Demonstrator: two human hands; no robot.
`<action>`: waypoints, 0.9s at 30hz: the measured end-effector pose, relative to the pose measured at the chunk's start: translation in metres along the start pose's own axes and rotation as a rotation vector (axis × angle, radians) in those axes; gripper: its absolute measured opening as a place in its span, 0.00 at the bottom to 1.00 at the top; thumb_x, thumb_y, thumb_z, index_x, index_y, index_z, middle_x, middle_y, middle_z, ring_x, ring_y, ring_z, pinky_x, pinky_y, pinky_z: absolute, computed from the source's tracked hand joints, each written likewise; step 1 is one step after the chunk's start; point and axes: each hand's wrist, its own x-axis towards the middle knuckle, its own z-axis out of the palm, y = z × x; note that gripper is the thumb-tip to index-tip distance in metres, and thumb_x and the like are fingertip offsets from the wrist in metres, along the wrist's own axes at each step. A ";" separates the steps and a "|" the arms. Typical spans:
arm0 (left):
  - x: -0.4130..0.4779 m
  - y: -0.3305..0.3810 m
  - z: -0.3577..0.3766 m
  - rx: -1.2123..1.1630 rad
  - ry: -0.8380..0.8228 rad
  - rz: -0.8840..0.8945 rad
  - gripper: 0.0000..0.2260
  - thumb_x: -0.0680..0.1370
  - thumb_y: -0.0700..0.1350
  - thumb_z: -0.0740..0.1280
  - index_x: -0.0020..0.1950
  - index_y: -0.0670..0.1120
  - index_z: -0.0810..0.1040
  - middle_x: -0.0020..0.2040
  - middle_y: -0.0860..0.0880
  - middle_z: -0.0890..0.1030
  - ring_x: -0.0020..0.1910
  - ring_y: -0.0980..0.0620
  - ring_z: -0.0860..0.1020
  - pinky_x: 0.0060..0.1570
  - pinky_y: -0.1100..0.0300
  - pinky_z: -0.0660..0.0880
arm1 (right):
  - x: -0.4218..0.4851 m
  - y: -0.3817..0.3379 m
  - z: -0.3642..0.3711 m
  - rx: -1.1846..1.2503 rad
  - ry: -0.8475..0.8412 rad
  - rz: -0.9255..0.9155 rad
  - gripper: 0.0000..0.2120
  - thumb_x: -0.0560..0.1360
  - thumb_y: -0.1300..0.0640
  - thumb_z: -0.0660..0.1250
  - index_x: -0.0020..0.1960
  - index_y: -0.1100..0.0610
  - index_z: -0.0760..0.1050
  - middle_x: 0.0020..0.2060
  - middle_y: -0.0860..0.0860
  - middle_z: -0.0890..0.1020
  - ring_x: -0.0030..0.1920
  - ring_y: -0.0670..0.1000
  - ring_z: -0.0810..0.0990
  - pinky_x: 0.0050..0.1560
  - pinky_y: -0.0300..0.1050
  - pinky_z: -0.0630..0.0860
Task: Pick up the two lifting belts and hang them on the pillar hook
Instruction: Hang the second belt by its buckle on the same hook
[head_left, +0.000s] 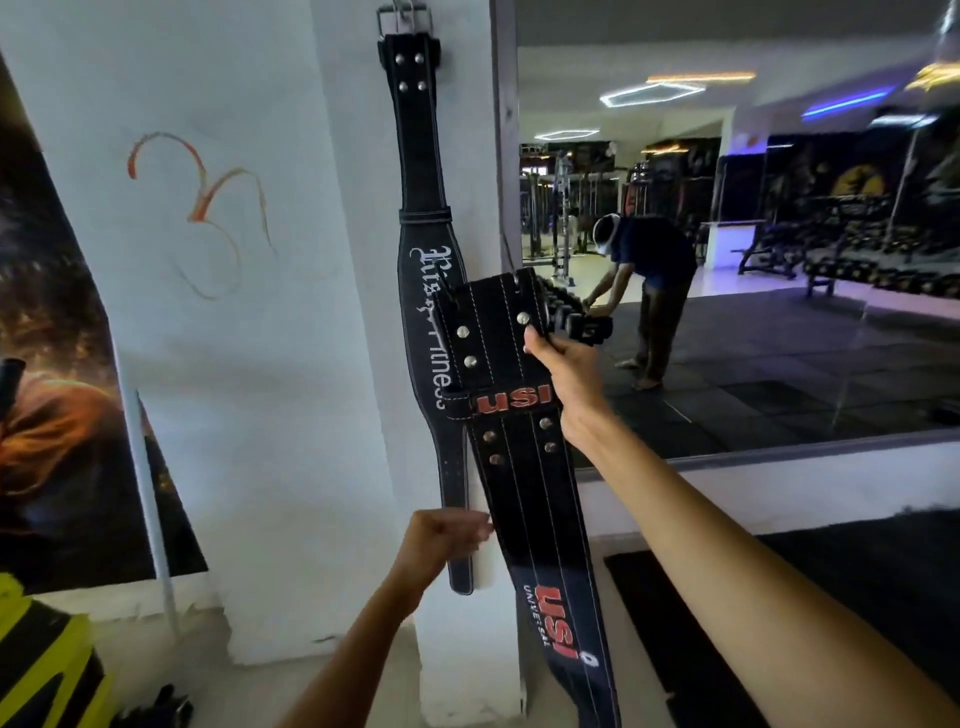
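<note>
One black lifting belt (418, 171) with white lettering hangs by its metal buckle from the hook (404, 11) at the top of the white pillar (358, 364). A second black belt (511, 467) with red "USI" print is held upright in front of the pillar, overlapping the hanging one. My right hand (563, 379) grips its upper part by the right edge, near the rivets. My left hand (441, 540) is closed on its left edge lower down. The second belt's buckle is hidden behind its folded top end.
A large wall mirror (753, 234) to the right of the pillar reflects gym machines and a person bending over dumbbells. A dark poster (47, 338) covers the wall at left. Black floor mats (857, 597) lie at lower right; yellow-black gear (41, 660) sits at lower left.
</note>
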 end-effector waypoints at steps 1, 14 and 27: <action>0.002 0.008 0.000 -0.032 -0.039 0.040 0.12 0.72 0.39 0.72 0.54 0.47 0.82 0.49 0.53 0.86 0.55 0.49 0.82 0.55 0.58 0.78 | 0.000 0.000 -0.002 -0.006 0.001 -0.006 0.09 0.73 0.56 0.67 0.36 0.59 0.78 0.33 0.46 0.77 0.34 0.33 0.76 0.42 0.28 0.68; 0.027 0.125 0.020 -0.495 0.366 0.179 0.10 0.71 0.43 0.73 0.49 0.39 0.81 0.42 0.44 0.83 0.43 0.45 0.82 0.42 0.52 0.79 | -0.037 0.030 -0.016 -0.012 -0.171 -0.029 0.11 0.73 0.60 0.66 0.55 0.61 0.76 0.47 0.51 0.83 0.48 0.45 0.82 0.49 0.36 0.77; 0.020 0.126 -0.012 -0.513 0.384 0.174 0.12 0.69 0.45 0.74 0.48 0.39 0.82 0.45 0.41 0.84 0.45 0.40 0.82 0.48 0.45 0.77 | -0.042 0.030 0.014 -0.003 -0.217 -0.045 0.07 0.72 0.63 0.67 0.50 0.59 0.78 0.41 0.48 0.83 0.39 0.40 0.83 0.40 0.33 0.78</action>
